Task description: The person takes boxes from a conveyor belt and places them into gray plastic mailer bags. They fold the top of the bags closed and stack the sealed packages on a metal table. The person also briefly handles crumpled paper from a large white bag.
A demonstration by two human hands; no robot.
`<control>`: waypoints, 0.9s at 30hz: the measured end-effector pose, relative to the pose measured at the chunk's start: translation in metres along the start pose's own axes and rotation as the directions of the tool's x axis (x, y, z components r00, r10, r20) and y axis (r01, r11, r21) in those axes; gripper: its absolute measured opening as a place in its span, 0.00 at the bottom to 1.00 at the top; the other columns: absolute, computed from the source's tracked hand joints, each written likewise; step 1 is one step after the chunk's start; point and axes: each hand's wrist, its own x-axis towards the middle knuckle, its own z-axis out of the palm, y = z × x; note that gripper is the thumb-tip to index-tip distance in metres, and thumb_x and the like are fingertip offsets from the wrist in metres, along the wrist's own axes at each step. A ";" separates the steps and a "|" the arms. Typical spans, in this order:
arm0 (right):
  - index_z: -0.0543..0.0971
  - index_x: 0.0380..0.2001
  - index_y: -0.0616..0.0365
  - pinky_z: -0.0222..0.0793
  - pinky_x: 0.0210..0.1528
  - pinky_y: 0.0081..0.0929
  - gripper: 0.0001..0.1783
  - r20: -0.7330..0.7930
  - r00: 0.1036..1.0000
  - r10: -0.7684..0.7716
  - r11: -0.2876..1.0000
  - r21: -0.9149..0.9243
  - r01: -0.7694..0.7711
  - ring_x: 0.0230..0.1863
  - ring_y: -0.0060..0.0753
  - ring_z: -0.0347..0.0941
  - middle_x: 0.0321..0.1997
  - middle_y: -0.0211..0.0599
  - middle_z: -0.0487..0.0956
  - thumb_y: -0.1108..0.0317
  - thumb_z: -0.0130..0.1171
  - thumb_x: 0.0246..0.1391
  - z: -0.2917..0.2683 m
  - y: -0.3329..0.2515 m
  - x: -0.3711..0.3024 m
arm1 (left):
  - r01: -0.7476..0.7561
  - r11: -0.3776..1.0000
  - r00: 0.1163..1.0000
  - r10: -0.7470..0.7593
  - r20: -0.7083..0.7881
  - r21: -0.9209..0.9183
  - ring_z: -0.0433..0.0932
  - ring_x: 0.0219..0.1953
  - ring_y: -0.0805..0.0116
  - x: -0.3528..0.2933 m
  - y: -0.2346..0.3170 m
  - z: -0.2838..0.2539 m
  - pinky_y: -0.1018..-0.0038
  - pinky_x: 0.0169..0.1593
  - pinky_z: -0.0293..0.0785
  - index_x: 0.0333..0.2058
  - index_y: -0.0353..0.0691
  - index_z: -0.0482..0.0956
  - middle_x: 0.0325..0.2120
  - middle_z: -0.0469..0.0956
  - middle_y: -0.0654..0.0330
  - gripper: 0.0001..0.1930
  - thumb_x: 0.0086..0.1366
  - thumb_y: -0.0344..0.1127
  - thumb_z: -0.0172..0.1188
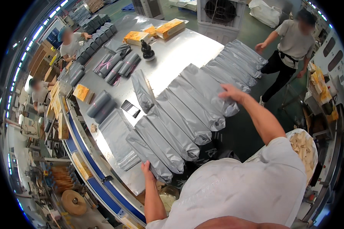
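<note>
A row of long silver-grey plastic bags [185,108], folded into flat bundles, lies side by side along the near edge of the metal table. My left hand [148,173] rests against the side of the bundle at the row's near left end. Its visible fingers are stretched out, and part of the hand is hidden by the bag. My right hand [231,93] is over the right part of the row, fingers apart and slightly blurred, with nothing seen in them. One narrow grey bag [142,91] lies crosswise beyond the row.
The metal table [168,55] also bears rolled grey bundles [118,65], a black bottle [146,49], yellow-and-white packs [170,28] and a dark flat card [130,109]. A blue conveyor [103,187] runs along the left. One person [294,42] stands at the right; others work far left.
</note>
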 end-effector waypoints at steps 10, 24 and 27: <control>0.75 0.66 0.68 0.79 0.39 0.29 0.47 -0.609 0.776 -0.164 0.503 0.625 0.597 0.38 0.29 0.84 0.42 0.34 0.86 0.30 0.52 0.68 -0.340 -0.048 -0.047 | -0.199 0.969 0.881 0.243 0.405 -0.148 0.68 0.71 0.55 0.022 0.002 0.359 0.57 0.73 0.62 0.72 0.33 0.63 0.68 0.70 0.52 0.41 0.71 0.57 0.58; 0.74 0.68 0.54 0.69 0.69 0.46 0.36 -0.444 0.812 0.378 0.553 0.812 0.186 0.67 0.42 0.74 0.67 0.36 0.78 0.39 0.50 0.71 -0.434 0.260 0.090 | -0.234 0.773 0.945 0.039 0.324 0.590 0.58 0.76 0.51 0.085 -0.135 0.441 0.61 0.79 0.47 0.75 0.30 0.56 0.74 0.59 0.43 0.39 0.82 0.59 0.43; 0.72 0.70 0.55 0.67 0.71 0.49 0.34 -0.665 0.639 0.387 0.608 0.705 0.365 0.69 0.45 0.72 0.70 0.39 0.75 0.44 0.46 0.72 -0.470 0.310 0.046 | -0.227 0.899 0.935 0.093 0.343 0.375 0.60 0.76 0.54 0.081 -0.123 0.457 0.60 0.78 0.51 0.77 0.33 0.52 0.74 0.61 0.46 0.40 0.82 0.60 0.43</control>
